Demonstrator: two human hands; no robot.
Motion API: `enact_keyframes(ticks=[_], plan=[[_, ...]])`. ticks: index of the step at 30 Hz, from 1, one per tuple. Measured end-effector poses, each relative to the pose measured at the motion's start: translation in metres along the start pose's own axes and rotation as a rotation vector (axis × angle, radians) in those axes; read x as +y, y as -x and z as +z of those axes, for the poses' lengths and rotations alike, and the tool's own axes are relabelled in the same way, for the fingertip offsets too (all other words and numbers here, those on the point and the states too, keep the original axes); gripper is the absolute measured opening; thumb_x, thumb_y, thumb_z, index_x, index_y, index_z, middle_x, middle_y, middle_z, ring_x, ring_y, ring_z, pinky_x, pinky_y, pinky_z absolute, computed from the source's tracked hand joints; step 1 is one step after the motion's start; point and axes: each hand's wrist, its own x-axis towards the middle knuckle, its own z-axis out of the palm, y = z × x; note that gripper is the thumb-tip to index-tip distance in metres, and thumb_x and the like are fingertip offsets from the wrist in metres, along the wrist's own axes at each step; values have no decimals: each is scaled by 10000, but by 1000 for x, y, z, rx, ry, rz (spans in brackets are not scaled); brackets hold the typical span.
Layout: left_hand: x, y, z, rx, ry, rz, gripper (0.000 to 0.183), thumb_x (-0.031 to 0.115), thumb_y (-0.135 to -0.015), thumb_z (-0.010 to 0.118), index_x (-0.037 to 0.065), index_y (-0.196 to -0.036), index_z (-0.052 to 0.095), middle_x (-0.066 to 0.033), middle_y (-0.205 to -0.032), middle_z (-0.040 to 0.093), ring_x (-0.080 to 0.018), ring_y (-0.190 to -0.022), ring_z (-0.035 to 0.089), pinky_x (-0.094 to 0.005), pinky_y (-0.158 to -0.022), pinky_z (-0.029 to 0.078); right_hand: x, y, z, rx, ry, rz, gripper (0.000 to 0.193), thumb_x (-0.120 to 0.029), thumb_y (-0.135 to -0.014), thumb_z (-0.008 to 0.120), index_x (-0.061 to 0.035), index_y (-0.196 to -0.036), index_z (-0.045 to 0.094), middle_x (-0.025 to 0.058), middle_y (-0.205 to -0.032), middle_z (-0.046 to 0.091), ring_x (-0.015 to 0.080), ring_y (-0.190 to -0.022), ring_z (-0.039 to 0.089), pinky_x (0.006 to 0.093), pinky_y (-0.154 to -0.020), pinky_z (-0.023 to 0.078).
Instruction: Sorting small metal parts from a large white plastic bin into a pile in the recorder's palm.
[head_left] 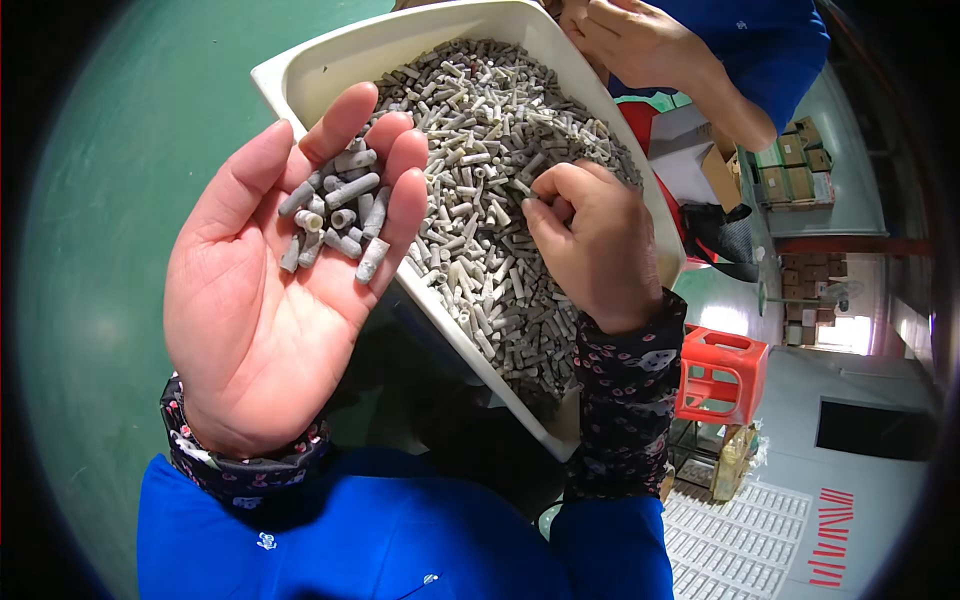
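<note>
My left hand (250, 270) is turned palm up and cupped, its fingers loosely curled about a small heap of short grey tube-like pieces (345, 192). Some of these pieces show a hollow end; others look rounded. Over the tub, my right hand (600, 240) is closed in a pinch, thumb against forefinger, with one small grey tube-like piece (521, 187) at the fingertips. Below it, a deep layer of the same loose pieces (470, 210) fills the cream-coloured plastic tub (510, 400).
Across the tub is another person in blue, whose hands (640, 45) are close together at its far rim. To the right stand a red plastic stool (722, 375) and an opened carton (715, 170). Stacked boxes (797, 170) are farther off. Green floor (110, 250) lies left.
</note>
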Motion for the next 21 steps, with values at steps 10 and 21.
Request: enact_keyframes(ticks=[10,21], plan=[[1,0,-2,-11,-32,8,402,199,-992,316,-56,-1291,403,-227,-1276,456,-291,-1241,398,-404,-1072,340,-4,-2,-6,-21,-147,62,108,-78,-714,678,-41,-745,582,111,-668,547,299,-608,563,374,-553,449],[-3,-1,-1,13,-31,8,399,198,-990,321,-57,-1283,410,-229,-1252,476,-300,-1216,420,-421,-1063,348,-19,-1,5,-263,-307,-262,132,-100,-688,657,-46,-780,579,89,-744,573,280,-759,571,380,-690,438]])
